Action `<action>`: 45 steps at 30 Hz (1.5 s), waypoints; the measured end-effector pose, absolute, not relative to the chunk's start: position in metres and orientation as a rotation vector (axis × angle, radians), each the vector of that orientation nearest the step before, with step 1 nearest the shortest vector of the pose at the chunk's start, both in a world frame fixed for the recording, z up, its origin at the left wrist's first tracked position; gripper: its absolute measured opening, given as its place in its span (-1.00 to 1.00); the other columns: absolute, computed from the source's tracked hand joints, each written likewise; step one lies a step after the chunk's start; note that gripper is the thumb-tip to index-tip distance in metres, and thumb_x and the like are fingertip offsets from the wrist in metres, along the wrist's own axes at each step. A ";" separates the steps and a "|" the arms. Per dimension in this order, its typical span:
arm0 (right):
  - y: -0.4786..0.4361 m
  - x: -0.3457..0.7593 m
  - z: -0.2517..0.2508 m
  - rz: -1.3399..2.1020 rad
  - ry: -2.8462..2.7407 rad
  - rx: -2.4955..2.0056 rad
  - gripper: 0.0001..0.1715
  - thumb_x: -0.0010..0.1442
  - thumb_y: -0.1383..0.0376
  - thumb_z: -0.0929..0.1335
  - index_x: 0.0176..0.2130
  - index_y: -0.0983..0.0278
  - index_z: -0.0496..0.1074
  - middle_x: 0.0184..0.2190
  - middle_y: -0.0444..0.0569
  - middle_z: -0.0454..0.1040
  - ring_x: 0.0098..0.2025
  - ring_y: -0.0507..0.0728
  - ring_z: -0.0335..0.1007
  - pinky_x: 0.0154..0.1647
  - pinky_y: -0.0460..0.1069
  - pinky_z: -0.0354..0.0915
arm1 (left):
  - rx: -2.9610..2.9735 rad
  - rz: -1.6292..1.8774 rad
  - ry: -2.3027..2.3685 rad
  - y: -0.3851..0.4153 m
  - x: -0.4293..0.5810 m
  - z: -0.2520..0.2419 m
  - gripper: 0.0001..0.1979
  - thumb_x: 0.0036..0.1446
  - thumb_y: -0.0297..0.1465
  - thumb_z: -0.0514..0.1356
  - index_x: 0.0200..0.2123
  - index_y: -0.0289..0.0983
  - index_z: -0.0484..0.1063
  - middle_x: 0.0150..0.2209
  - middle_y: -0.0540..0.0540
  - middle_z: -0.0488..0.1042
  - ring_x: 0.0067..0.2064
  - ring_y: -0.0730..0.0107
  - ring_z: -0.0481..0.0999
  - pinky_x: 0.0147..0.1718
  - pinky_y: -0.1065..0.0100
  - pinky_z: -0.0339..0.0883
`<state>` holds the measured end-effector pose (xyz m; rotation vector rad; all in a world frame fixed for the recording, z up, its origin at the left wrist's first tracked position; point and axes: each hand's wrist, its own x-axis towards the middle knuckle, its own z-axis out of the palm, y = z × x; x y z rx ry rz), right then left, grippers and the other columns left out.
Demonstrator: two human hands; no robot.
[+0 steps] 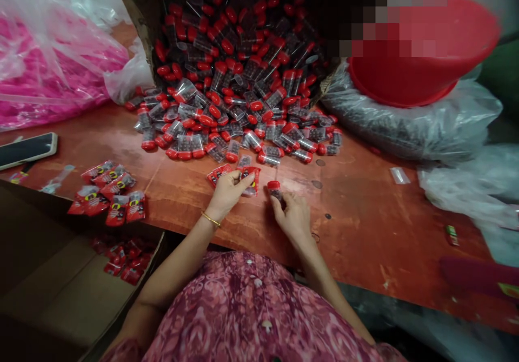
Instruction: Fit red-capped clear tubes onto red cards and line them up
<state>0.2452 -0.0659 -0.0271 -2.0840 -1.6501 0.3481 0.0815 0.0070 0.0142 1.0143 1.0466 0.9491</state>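
- The left hand (225, 191) pinches a small red printed plastic packet (251, 182) between thumb and fingers, over the reddish-brown wooden table (357, 216).
- The right hand (294, 213) grips a small clear plastic bottle with a red cap (274, 186), cap upward, just beside the packet; the fingers partly hide its lower part.
- Another red packet (217, 173) shows behind the left hand; whether that hand also touches it, I cannot tell.
- Beyond both hands, a heap of red-capped clear bottles (235, 116) spills from a dark-mouthed cardboard box (148, 59) onto the table.
- At left, a cluster of red printed packets (118, 209) lies near the table edge, above an open brown cardboard carton (81, 286) with more red pieces inside.
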 end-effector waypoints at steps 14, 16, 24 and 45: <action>-0.061 0.218 -0.003 0.829 -1.083 -1.470 -0.77 0.13 0.14 0.30 -0.39 0.23 0.44 -0.46 -0.08 0.48 -0.40 0.08 0.35 -0.31 0.00 0.31 | 1.367 0.756 1.063 -0.010 0.069 0.024 -0.79 -0.17 -0.29 0.32 -0.43 -0.28 0.49 -0.50 -0.01 0.47 -0.49 0.47 0.39 -0.49 0.47 0.23; -0.062 0.208 -0.011 0.850 -0.889 -1.469 -0.76 0.13 0.13 0.29 -0.36 0.25 0.40 -0.43 -0.08 0.46 -0.39 0.07 0.35 -0.30 -0.01 0.33 | 1.145 0.791 1.045 -0.022 0.073 0.015 -0.71 -0.20 -0.25 0.34 -0.39 -0.30 0.48 -0.48 -0.04 0.49 -0.47 0.45 0.42 -0.49 0.45 0.28; -0.065 0.191 -0.006 0.926 -1.107 -1.477 -0.64 0.24 0.12 0.18 -0.45 0.25 0.35 -0.52 -0.09 0.43 -0.44 0.06 0.36 -0.34 -0.02 0.34 | 0.742 1.155 1.214 -0.030 0.080 0.003 -0.70 -0.23 -0.22 0.37 -0.48 -0.33 0.49 -0.51 0.03 0.48 -0.47 0.54 0.39 -0.41 0.47 0.30; -0.041 0.310 -0.013 0.441 -2.301 -1.597 -0.69 0.13 0.15 0.34 -0.20 0.30 0.44 -0.30 0.11 0.47 -0.21 0.24 0.30 -0.15 0.13 0.19 | 0.437 0.851 1.122 -0.009 0.069 0.020 -0.75 -0.30 -0.33 0.42 -0.54 -0.33 0.47 -0.61 0.01 0.47 -0.61 0.55 0.39 -0.62 0.51 0.27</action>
